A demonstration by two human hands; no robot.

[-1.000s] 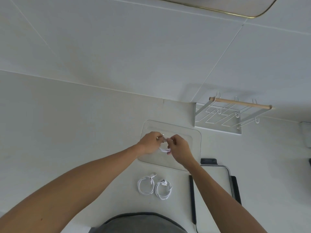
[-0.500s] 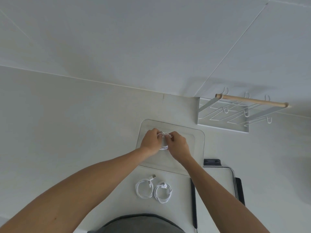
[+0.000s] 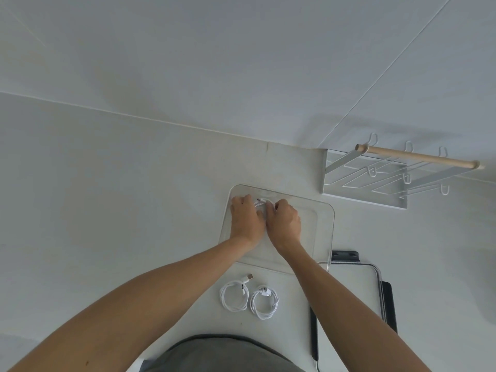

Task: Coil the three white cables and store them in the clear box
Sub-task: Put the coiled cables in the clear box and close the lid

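A pale countertop (image 3: 107, 210) fills the frame below a white wall, with a white wire rack (image 3: 375, 181) carrying a wooden rod at the upper right. Just right of centre sits the clear box (image 3: 326, 232), and its lid (image 3: 349, 285) with dark clips lies at the lower right. Over the last second both hands have gone from working the third cable (image 3: 261, 203) above the box to pressing low into its upper-left corner. The left hand (image 3: 245, 218) and right hand (image 3: 283, 220) now touch each other, fingers curled narrow around the small white coil, a plug end poking out between them. Whether the coil already rests on the box floor cannot be told, as the hands cover it. That drop suggests winding is finished and storing has begun. Two coiled cables, the left one (image 3: 234, 296) and the right one (image 3: 265, 301), lie side by side on the counter at lower centre, outside the box, so they likely remain to be stored.
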